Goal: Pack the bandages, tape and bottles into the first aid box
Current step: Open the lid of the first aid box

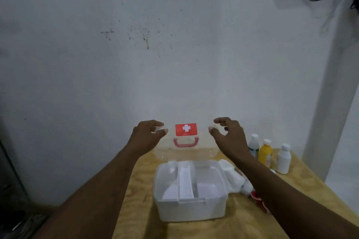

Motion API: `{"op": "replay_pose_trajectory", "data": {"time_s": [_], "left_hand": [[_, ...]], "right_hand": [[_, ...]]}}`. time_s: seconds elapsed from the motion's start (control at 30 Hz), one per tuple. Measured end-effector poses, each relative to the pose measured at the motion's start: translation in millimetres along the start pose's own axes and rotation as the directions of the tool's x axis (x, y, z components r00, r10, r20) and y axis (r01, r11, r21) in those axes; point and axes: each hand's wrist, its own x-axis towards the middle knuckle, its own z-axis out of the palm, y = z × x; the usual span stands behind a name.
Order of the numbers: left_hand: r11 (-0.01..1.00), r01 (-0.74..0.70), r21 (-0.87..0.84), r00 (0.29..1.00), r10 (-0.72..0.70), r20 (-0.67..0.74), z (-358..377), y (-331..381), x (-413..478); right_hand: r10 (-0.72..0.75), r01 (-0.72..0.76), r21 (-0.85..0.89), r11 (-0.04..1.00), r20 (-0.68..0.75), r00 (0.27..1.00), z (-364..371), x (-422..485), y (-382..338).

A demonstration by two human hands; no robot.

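Looking down from the head camera, I see my left hand (148,135) and right hand (227,134) pinching the top corners of the clear lid (186,142), raised upright over the open first aid box (191,188) on the bench (242,225). Three bottles (265,153) and white bandages (232,177) sit right of it.

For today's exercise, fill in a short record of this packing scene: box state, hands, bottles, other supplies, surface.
box: first aid box open, clear lid raised
left hand: at the lid's left top corner
right hand: at the lid's right top corner
bottles: three upright right of the box, yellow bottle in the middle
other supplies: white bandages beside the box
surface: wooden table
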Motion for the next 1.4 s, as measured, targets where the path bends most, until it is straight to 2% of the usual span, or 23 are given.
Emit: {"op": "replay_pose_trajectory", "data": {"time_s": [0.1,0.3,0.6,0.93,1.13,1.3,1.4], "left_hand": [[0.990,0.090,-0.112,0.996,-0.089,0.013,7.0,-9.7,26.5],[0.950,0.209,-0.231,0.978,-0.201,0.059,32.0,-35.2,51.3],[0.874,0.391,-0.287,0.920,-0.370,0.125,64.6,-68.7,46.3],[0.844,0.482,-0.233,0.871,-0.434,0.229,73.7,-81.0,24.3],[0.871,0.469,-0.144,0.857,-0.410,0.310,57.5,-69.7,-4.2],[0.869,0.493,-0.029,0.820,-0.453,0.350,35.7,-54.6,-35.0],[0.861,0.502,0.089,0.785,-0.496,0.371,27.5,-47.6,-56.6]], "right_hand": [[0.109,-0.138,0.131,0.982,0.206,0.973,7.7,21.3,18.0],[0.207,-0.251,0.147,0.957,0.262,0.943,29.2,47.4,41.1],[0.422,-0.469,0.003,0.883,0.430,0.798,65.6,41.8,68.2],[0.510,-0.464,-0.218,0.859,0.449,0.734,70.7,31.5,73.6],[0.415,-0.323,-0.271,0.907,0.441,0.796,49.2,16.3,56.1],[0.315,-0.235,-0.260,0.937,0.330,0.890,24.9,-11.2,36.0],[0.293,-0.196,-0.334,0.922,0.270,0.917,17.0,-29.4,31.4]]}}
